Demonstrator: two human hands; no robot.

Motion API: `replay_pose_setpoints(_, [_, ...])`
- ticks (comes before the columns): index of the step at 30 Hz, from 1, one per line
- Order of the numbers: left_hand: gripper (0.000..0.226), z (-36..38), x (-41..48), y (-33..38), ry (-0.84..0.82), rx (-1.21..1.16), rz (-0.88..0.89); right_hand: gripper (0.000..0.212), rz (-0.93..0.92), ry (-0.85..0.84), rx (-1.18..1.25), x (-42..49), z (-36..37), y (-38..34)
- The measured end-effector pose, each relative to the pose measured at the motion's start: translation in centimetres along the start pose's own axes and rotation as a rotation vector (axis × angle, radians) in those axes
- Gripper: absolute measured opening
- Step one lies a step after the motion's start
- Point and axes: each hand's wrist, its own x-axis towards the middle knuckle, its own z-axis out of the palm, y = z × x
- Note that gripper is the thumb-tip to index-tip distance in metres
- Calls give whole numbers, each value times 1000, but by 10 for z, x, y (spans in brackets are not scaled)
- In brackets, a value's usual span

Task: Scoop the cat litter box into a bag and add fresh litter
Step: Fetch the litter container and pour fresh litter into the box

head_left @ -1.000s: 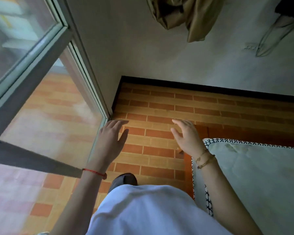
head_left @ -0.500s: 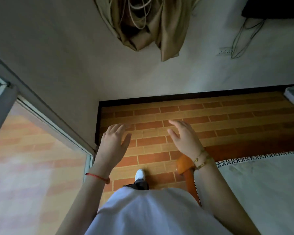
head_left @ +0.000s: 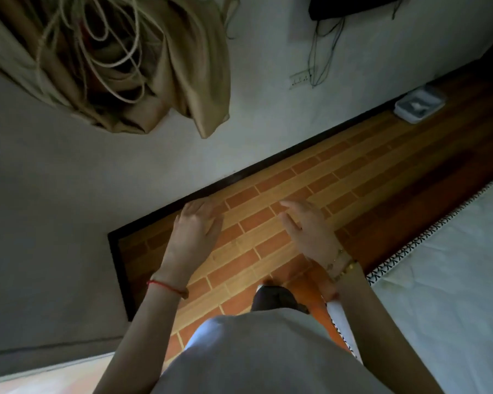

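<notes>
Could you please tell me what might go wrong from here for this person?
1. The foot is right beside the orange bed frame, so a trip seems possible.
2. Loose cables hang down the wall by the socket; reaching toward the pale tray beyond could snag them.
3. The left hand and right hand hold nothing, and no scoop or bag is in view, so scooping may stall.

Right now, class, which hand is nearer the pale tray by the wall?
Right. The right hand is down-left of the pale tray; the left hand is farther left, by the dark skirting.
</notes>
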Motion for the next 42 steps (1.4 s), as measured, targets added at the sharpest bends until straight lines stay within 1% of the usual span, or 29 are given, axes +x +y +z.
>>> replay_pose_setpoints(5, [35,20,87,7,-73,-35,78,38,99,58,-20,59,-13,42])
replay_pose_setpoints(9, [32,39,166,22,-99,-71,146,39,159,85,-35,116,-34,76])
replay_pose_setpoints(16, [29,75,317,72,-118,-57,261,38,236,123,-61,226,-100,140])
replay_pose_setpoints(20, [29,93,386,99,-120,-66,275,38,269,147,-83,279,-137,170])
replay_pose_setpoints(23, [32,107,430,113,-163,-73,274,38,291,187,-75,305,-159,190])
replay_pose_setpoints(27, [33,131,486,133,-218,-85,308,37,357,196,-59,330,-176,225])
replay_pose_setpoints(31, [33,165,543,157,-262,-117,375,40,454,217,-30,352,-191,265])
replay_pose_setpoints(34, [31,195,591,176,-308,-94,444,40,518,252,-15,373,-207,296])
replay_pose_setpoints(38, [33,230,660,216,-359,-93,507,42,584,281,-13,410,-240,337])
replay_pose_setpoints(42, [32,265,733,274,-404,-116,608,43,648,364,-30,447,-289,385])
